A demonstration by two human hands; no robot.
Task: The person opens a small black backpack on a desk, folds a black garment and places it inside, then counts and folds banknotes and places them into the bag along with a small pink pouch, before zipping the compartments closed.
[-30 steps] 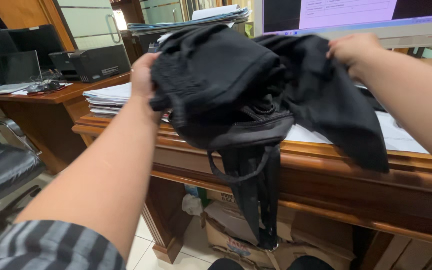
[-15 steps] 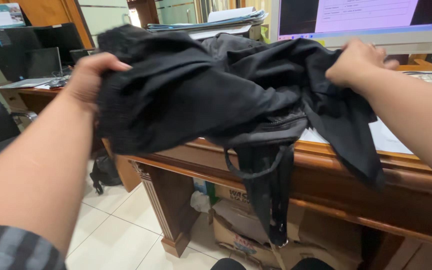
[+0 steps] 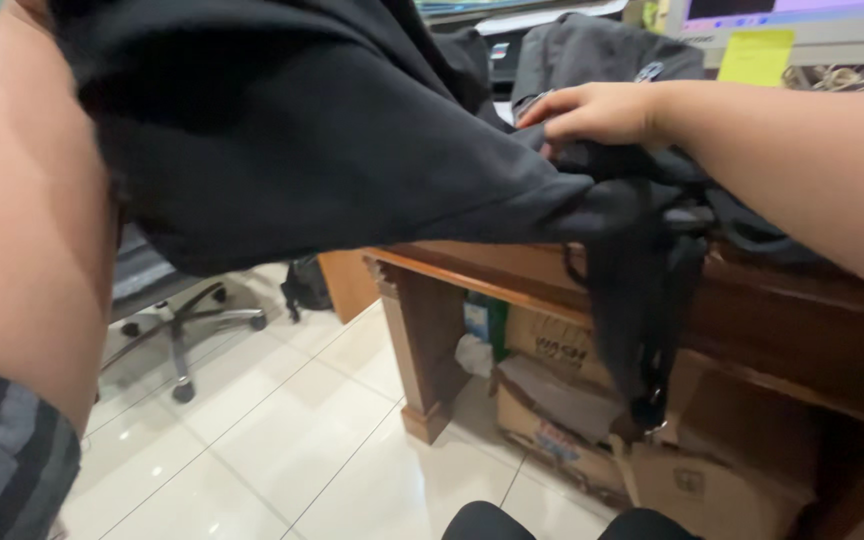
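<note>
Gripping a black garment (image 3: 332, 150), the right hand (image 3: 592, 112) has its fingers pinched down on the cloth's far end, at the edge of the wooden surface (image 3: 782, 320). The left hand itself is out of view at the top left corner; only the left forearm (image 3: 22, 230) and a striped grey sleeve (image 3: 2, 460) show, so whether that hand is clenched on the cloth cannot be told. The garment stretches taut from the upper left down to the right hand, hanging in the air over the floor (image 3: 282, 440) on the left and reaching the surface on the right.

Under the right hand lies a black bag (image 3: 712, 210), resting on the surface, and its straps (image 3: 642, 330) dangle over the front edge, ending in a small metal ring. A second dark grey bag (image 3: 592, 55) stands just behind the right hand. Farther back, a monitor (image 3: 802, 15) carries a yellow sticky note (image 3: 755, 57).

Below the surface sit cardboard boxes (image 3: 572, 400), close to its carved leg (image 3: 422, 350). At left, an office chair (image 3: 167, 320) on castors stands on the white tiled floor.
</note>
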